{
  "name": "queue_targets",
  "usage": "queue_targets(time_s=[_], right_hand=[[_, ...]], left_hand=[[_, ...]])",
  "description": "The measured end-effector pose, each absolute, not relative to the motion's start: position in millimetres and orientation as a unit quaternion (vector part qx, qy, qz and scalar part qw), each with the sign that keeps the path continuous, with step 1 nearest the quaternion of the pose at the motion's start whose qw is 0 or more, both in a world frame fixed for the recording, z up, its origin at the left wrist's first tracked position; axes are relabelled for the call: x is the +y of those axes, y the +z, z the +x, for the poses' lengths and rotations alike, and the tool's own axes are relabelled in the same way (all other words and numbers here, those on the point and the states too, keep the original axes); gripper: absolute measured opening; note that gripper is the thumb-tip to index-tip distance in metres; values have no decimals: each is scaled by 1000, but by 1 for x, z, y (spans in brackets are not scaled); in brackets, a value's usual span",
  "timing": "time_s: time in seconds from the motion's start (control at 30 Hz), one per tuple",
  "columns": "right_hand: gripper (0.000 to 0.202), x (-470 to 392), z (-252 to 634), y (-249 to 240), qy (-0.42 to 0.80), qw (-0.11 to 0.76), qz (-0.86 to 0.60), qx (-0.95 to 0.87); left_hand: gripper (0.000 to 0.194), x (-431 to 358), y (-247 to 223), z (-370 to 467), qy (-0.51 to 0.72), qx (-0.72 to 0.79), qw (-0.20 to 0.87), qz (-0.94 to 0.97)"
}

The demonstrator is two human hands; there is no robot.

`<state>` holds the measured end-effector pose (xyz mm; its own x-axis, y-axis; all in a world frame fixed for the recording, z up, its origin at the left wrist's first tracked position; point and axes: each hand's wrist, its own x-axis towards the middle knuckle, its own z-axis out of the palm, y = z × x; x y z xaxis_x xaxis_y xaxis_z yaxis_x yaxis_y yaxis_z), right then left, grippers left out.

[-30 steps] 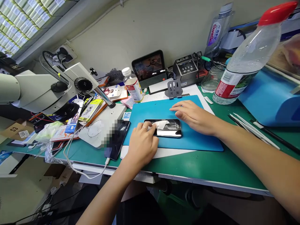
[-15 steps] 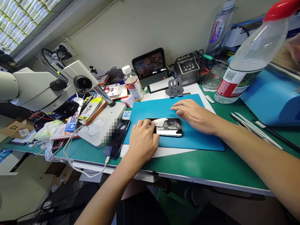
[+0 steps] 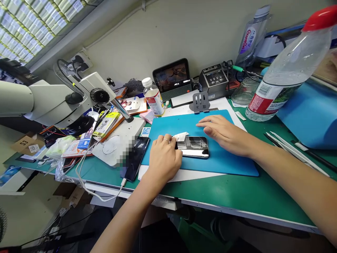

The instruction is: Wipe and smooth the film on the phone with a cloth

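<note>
A black phone (image 3: pixel 196 147) with a glossy, reflecting face lies flat on the blue mat (image 3: pixel 168 123). Over its left end is my left hand (image 3: pixel 165 154), its fingers closed on a white wipe (image 3: pixel 181 136) that sticks out past the fingertips along the phone's upper edge. My right hand (image 3: pixel 223 135) hovers over the mat just right of the phone, fingers stretched out and holding nothing. The left end of the phone is hidden under my left hand.
A second phone (image 3: pixel 136 158) with a cable lies left of the mat. Behind stand a small bottle (image 3: pixel 154 98), a screen (image 3: pixel 172 77) and a grey stand (image 3: pixel 200 102). A microscope (image 3: pixel 60 102) is at left, a large bottle (image 3: pixel 279 80) and tweezers (image 3: pixel 297 153) at right.
The whole view has shifted, so the bench appears slightly lower and further right. The wipe lies nearer the phone's upper edge and covers less of its face. My right hand stays open.
</note>
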<state>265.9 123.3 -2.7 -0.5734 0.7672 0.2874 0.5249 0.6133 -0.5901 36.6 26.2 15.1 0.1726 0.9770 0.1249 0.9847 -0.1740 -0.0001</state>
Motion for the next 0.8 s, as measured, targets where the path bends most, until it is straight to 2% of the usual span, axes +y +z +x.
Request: queue_targets(time_s=[0.23,0.43,0.67,0.8], right_hand=[[85,121,263,-1,231,262,-365,-863],[80,124,265,-5,227,262,-371,-861],[81,123,265,-4,221,261,-365,-866],[82,124,264,-5,222,263,-366,-865]], left_hand=[[47,6,8,27,-72,-633,34,-770],[38,31,16,37,-40,-643,36,-764],[48,-12,4,33,-95,-616,23,-781],[46,7,5,40,-86,-602,17,-793]])
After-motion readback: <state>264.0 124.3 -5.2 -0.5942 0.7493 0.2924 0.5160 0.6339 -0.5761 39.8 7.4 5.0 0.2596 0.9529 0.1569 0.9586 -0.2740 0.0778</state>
